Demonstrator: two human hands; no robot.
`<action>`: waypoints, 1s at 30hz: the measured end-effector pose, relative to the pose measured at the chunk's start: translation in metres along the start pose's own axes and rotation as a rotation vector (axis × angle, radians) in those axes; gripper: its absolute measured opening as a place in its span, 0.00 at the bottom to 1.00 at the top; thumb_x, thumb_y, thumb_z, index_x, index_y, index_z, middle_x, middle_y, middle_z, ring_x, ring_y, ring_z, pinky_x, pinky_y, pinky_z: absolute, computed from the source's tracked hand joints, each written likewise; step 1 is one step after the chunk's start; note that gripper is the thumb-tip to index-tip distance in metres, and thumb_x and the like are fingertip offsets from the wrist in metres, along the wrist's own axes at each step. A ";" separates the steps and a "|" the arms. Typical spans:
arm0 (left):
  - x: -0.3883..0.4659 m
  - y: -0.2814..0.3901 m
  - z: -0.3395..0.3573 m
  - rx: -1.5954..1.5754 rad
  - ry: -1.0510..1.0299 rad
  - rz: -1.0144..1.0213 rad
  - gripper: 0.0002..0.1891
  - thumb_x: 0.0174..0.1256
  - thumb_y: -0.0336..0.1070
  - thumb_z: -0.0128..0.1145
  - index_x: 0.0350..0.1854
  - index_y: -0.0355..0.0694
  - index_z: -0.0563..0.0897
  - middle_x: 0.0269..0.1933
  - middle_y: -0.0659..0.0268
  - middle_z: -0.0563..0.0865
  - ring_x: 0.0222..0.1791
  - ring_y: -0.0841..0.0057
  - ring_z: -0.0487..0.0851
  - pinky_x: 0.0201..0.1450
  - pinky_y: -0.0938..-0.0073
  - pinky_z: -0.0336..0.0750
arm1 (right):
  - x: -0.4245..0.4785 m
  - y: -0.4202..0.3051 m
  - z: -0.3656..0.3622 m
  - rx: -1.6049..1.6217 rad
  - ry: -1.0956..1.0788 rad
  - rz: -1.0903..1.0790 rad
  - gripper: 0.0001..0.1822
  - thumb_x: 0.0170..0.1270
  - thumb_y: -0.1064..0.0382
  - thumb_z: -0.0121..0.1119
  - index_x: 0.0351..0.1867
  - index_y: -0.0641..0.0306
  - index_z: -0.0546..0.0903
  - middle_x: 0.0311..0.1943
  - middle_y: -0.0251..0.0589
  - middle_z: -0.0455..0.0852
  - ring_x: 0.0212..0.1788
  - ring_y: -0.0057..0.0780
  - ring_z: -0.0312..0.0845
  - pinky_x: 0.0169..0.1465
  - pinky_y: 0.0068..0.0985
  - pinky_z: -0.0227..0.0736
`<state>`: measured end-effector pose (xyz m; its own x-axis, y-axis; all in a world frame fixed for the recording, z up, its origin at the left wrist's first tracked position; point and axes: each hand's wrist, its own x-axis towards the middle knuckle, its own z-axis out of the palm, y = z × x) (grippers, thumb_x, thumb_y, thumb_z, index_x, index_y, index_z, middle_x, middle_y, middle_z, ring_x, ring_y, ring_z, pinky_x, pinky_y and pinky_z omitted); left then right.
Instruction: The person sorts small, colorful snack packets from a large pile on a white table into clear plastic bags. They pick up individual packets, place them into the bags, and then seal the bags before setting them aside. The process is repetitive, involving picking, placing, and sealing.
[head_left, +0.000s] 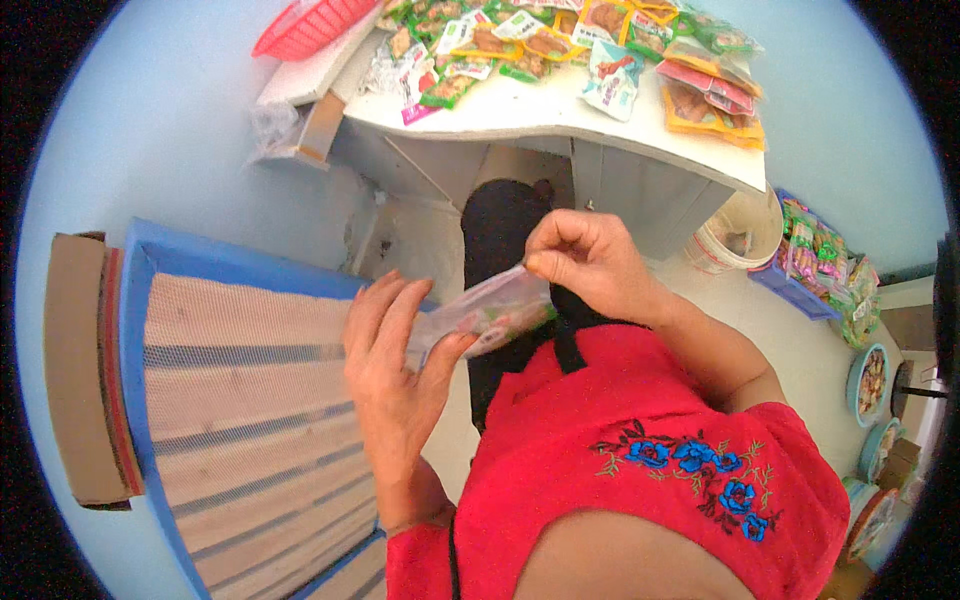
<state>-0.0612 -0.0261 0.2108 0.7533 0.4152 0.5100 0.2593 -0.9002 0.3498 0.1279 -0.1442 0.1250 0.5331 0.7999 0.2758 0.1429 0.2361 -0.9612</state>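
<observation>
Between my hands, above my lap, is a clear plastic bag (495, 304) with small coloured items, partly green and pink, showing through it. My right hand (592, 262) pinches the bag's upper edge between thumb and fingers. On the other side my left hand (397, 360) holds the bag's left end, its thumb across the front and its fingers partly behind the plastic. Beyond them, packaged snacks (525, 45) in green, yellow and white packets lie piled on the white table (517, 105). What exactly the bag contains is too blurred to tell.
At the left stand a blue-framed mesh rack (247, 420) and a cardboard box (79, 367). A red plastic basket (315, 30) sits at the table's back left. To the right are a white bucket (735, 232), a blue crate of packets (795, 289) and round tubs (868, 386).
</observation>
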 end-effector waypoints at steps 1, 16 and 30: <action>0.004 0.005 0.002 0.026 -0.046 0.047 0.18 0.50 0.28 0.69 0.46 0.37 0.85 0.47 0.56 0.86 0.50 0.58 0.83 0.62 0.60 0.73 | 0.001 -0.001 0.001 0.020 -0.009 0.017 0.08 0.60 0.64 0.66 0.31 0.68 0.82 0.24 0.33 0.83 0.28 0.14 0.73 0.31 0.20 0.71; 0.009 0.004 0.030 -0.114 -0.058 0.108 0.05 0.54 0.24 0.65 0.32 0.37 0.84 0.32 0.62 0.83 0.36 0.63 0.82 0.62 0.51 0.70 | -0.002 -0.011 -0.008 -0.065 -0.130 -0.186 0.04 0.57 0.71 0.67 0.30 0.67 0.82 0.32 0.39 0.84 0.37 0.27 0.80 0.42 0.25 0.73; 0.005 0.014 0.030 -0.196 -0.055 -0.057 0.06 0.56 0.21 0.63 0.33 0.36 0.81 0.31 0.63 0.83 0.34 0.72 0.81 0.45 0.73 0.76 | -0.005 -0.009 -0.007 -0.047 -0.066 -0.173 0.03 0.59 0.71 0.66 0.31 0.68 0.84 0.31 0.37 0.85 0.35 0.23 0.81 0.40 0.22 0.74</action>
<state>-0.0357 -0.0411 0.1943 0.7740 0.4523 0.4432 0.1840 -0.8303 0.5260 0.1302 -0.1541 0.1321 0.4412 0.7845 0.4358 0.2671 0.3488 -0.8983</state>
